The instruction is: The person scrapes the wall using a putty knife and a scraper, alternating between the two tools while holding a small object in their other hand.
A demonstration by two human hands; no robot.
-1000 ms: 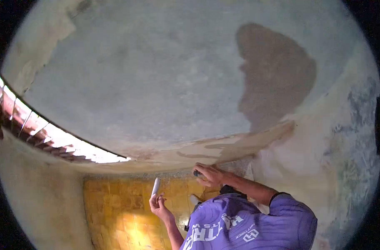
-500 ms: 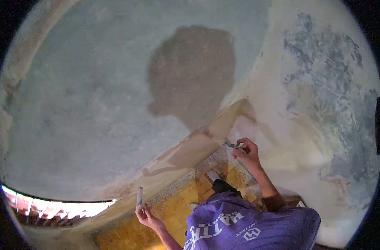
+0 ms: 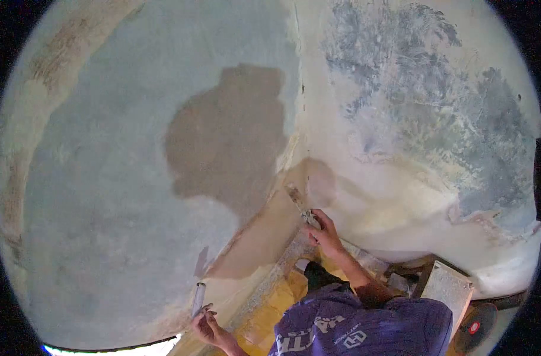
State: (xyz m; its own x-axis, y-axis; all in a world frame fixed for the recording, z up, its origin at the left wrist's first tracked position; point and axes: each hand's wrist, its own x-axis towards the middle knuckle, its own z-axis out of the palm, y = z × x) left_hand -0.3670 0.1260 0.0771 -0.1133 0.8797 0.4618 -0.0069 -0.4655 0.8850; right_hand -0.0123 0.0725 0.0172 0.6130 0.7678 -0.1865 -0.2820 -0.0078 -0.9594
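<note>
My right hand (image 3: 326, 232) is closed round the dirty, plaster-crusted handle of a putty knife (image 3: 294, 194). Its narrow blade points up and left, right at the corner where the two walls meet. Lower left, my left hand (image 3: 207, 327) grips a slim pale-grey flat tool (image 3: 198, 298) that stands upright from the fingers, close in front of the grey-green wall (image 3: 122, 196). Which kind of tool this is cannot be made out.
A plastered wall with patchy blue-grey paint (image 3: 412, 65) rises at right. Below my right arm stands a pale board-like box (image 3: 445, 288), with a dark round thing with a red centre (image 3: 474, 327) beside it. Yellowish floor tiles (image 3: 264, 323) lie under me. My shadow falls on the left wall.
My view has swung right, bringing the corner to the middle and the box into sight. The putty knife now shows its blade up at the corner. My left hand keeps its tool.
</note>
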